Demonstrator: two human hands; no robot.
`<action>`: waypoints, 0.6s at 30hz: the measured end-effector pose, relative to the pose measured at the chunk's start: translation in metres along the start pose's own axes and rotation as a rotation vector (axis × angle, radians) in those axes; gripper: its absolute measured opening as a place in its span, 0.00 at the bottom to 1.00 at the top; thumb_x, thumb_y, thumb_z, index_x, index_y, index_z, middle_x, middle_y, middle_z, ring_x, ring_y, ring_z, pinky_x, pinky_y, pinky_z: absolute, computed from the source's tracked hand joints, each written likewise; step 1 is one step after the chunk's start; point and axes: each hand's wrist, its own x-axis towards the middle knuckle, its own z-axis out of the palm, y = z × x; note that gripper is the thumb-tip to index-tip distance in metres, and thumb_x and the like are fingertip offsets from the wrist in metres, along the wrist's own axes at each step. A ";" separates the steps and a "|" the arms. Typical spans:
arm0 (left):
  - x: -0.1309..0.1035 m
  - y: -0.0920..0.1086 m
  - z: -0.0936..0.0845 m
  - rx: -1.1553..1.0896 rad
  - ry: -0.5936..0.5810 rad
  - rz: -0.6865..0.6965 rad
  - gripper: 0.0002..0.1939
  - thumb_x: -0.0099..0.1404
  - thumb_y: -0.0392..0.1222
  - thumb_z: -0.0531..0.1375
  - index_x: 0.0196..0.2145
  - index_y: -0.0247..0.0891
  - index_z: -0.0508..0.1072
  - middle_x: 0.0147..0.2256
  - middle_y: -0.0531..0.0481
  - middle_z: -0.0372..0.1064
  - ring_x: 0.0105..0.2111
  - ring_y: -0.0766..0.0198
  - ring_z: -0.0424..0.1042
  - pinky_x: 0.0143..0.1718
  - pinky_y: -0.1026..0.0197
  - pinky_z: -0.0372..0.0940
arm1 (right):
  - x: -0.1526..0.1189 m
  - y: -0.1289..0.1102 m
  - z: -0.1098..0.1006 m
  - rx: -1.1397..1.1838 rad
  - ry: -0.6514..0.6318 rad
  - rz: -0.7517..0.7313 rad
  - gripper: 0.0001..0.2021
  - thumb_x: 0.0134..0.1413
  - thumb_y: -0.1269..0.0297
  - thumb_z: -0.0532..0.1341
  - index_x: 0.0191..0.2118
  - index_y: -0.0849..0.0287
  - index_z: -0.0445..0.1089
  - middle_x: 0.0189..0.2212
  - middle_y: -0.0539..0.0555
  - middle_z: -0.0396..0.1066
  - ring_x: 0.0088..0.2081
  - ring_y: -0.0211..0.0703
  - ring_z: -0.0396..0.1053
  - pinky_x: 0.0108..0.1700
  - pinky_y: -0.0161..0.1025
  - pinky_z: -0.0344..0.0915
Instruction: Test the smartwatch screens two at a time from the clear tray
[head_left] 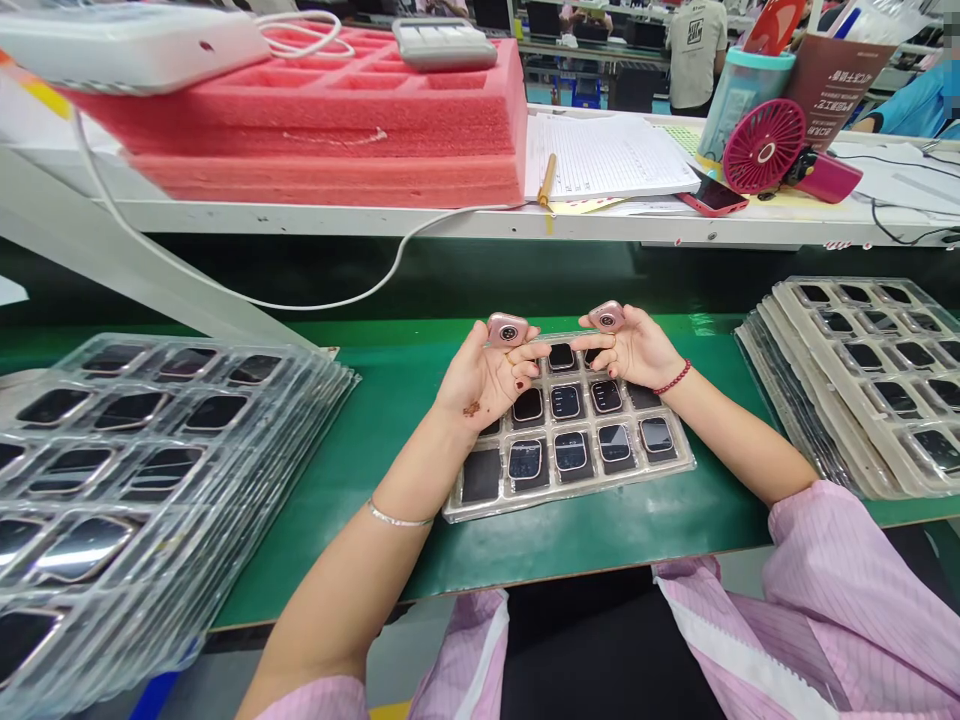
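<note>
My left hand (491, 375) pinches a pink smartwatch case (508, 329) between thumb and fingers, its round sensor back turned toward me. A second pink smartwatch case (606, 317) is in the grip of my right hand (637, 350), also showing its sensor side. Both hands are raised over the far part of a clear plastic tray (577, 492) on the green table. Dark-screened watch cases (571, 452) sit in several of its pockets, while the bottom left pocket (481, 476) holds no watch. My hands cover part of the back rows.
Tall stacks of watch-filled trays stand at left (157, 480) and right (877, 390). A shelf (360, 220) above carries pink foam (337, 150), papers (607, 155), a pen (548, 180), a phone (712, 192) and a small fan (765, 147). A white cable (300, 306) hangs below it.
</note>
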 end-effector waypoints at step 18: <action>-0.005 -0.019 0.012 0.449 -0.024 0.210 0.28 0.57 0.38 0.64 0.56 0.36 0.68 0.43 0.44 0.77 0.33 0.61 0.79 0.28 0.64 0.69 | 0.000 0.026 0.014 -0.779 0.043 -0.453 0.16 0.53 0.67 0.62 0.49 0.60 0.63 0.37 0.53 0.71 0.33 0.38 0.69 0.32 0.34 0.69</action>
